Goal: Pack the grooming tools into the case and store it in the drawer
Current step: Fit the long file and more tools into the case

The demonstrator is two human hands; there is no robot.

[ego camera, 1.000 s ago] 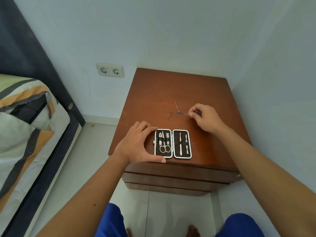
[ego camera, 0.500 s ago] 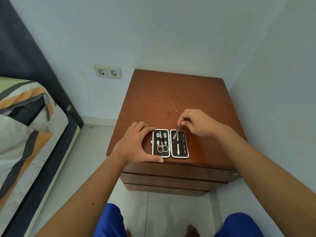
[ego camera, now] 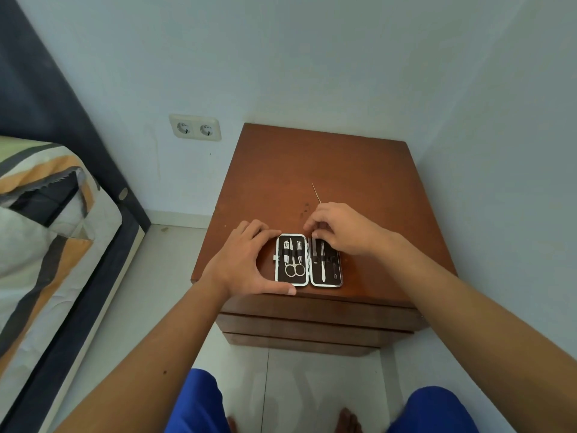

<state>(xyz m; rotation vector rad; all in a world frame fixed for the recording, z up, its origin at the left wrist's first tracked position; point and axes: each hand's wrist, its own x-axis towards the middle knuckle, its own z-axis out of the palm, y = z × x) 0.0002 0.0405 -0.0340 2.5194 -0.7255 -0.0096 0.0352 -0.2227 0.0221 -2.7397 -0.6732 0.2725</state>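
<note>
Right hand curled over the top of the case's right half, fingertips pinched on what looks like the head of a slim tool being slid under the elastic loop there; grip itself partly hidden by the knuckles. Left hand spread and cupped against the left edge of the case, thumb along its near corner, bracing it rather than clutching anything. Case lying open and flat near the front edge of the worktop, scissors and two other pieces already strapped into the left half, a long file-like piece and a smaller one in the right.

Step in hand, by the look of it: seating one of the last tools. Still loose: a thin needle-like pick on the worktop just beyond the right hand. Next likely called for: fetching that pick with a fine fingertip pinch, slotting it in, folding the case shut, then opening one of the drawers below, all of them closed now.
</note>
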